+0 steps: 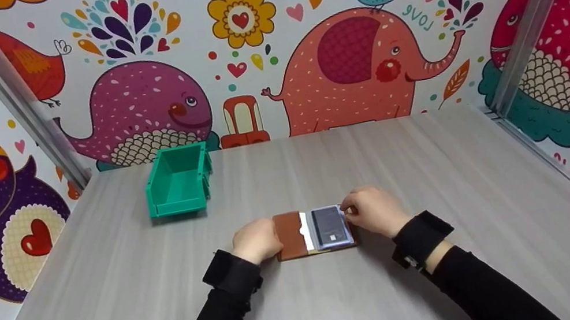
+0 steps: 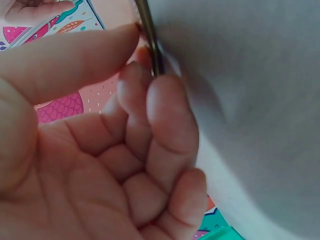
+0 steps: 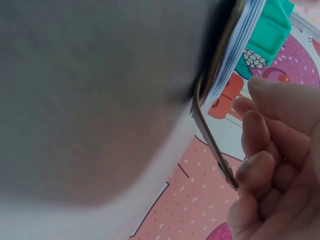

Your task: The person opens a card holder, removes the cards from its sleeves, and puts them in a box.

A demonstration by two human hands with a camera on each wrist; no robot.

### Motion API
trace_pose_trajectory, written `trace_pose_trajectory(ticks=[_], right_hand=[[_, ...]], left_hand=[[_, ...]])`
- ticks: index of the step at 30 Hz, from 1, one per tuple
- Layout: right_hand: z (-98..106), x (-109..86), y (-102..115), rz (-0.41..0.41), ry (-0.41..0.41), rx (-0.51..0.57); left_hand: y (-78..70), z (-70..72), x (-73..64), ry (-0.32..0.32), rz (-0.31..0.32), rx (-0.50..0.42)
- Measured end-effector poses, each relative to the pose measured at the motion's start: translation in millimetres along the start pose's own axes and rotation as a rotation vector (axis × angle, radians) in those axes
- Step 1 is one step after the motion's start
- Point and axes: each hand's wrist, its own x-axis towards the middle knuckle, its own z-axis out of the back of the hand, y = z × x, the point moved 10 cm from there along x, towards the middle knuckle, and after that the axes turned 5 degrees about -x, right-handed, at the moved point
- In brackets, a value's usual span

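Note:
A brown card holder (image 1: 290, 235) lies unfolded on the table, with clear sleeves on its right half. A dark card (image 1: 329, 225) shows in the top sleeve, and a white insert (image 1: 308, 238) with a notch sits beside the fold. My left hand (image 1: 257, 241) pinches the holder's left edge between thumb and fingers; its thin edge (image 2: 150, 37) appears in the left wrist view. At the sleeves' upper right corner is my right hand (image 1: 379, 209), fingers loosely bent. In the right wrist view the brown flap (image 3: 214, 142) reaches my fingertips, while my thumb stands apart from the sleeves (image 3: 234, 55).
A green plastic bin (image 1: 182, 206) stands at the back left of the wood-grain table (image 1: 311, 308). Walls printed with cartoon animals (image 1: 345, 67) rise behind and at both sides, with metal posts (image 1: 10, 97) at the corners. Black bands (image 1: 232, 272) wrap both wrists.

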Motion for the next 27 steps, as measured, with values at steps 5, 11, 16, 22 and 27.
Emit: trace_pose_trajectory(ticks=[5, 11, 16, 22, 27], right_hand=[[-2, -0.4, 6, 0.044, -0.004, -0.025], [-4, -0.9, 10, 0.052, 0.009, -0.049], [-7, -0.6, 11, 0.035, 0.044, -0.066], [-7, -1.3, 13, 0.053, 0.051, -0.078], [-7, -1.3, 14, 0.06, 0.051, -0.071]], left_hand=[[-1.0, 1.1, -0.7, -0.011, -0.019, -0.016], [-1.6, 1.2, -0.3, -0.025, -0.045, -0.011], [-0.3, 0.2, 0.4, -0.017, -0.028, -0.015], [-1.2, 1.5, -0.6, -0.018, -0.028, -0.017], [-2.9, 1.7, -1.5, -0.021, -0.044, -0.01]])
